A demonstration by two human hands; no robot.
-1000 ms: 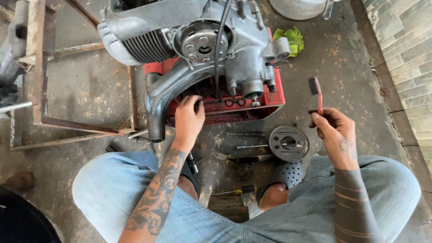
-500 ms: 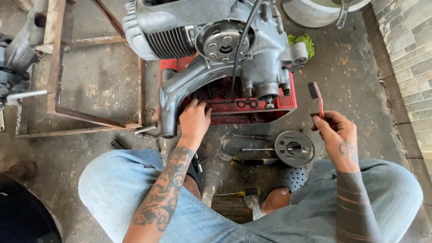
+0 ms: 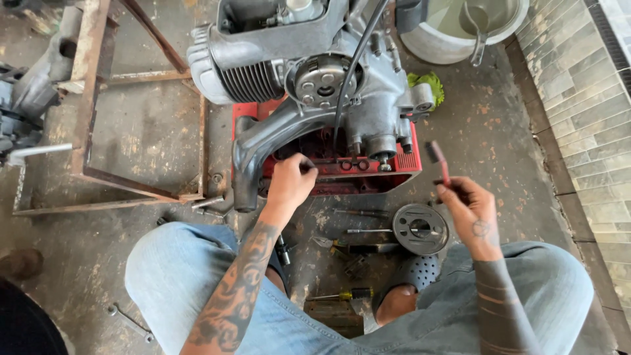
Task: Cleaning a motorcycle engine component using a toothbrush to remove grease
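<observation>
Left hand [image 3: 289, 187] fingers curled in red crate [image 3: 401, 164] under engine [image 3: 309, 85] | right hand [image 3: 470, 213] pinching red-handled brush [image 3: 439, 161]

My left hand [image 3: 289, 187] has slid up from the engine's lower edge into the red crate [image 3: 342, 172]. My right hand [image 3: 472, 213] has lifted the brush [image 3: 439, 162] slightly, centre-right of frame.

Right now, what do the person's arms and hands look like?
The left hand is bare, and its forearm carries a dense dark tattoo running from wrist to elbow. The right hand has a small round tattoo on its back, and dark bands circle that forearm. No gloves or sleeves show.
</observation>
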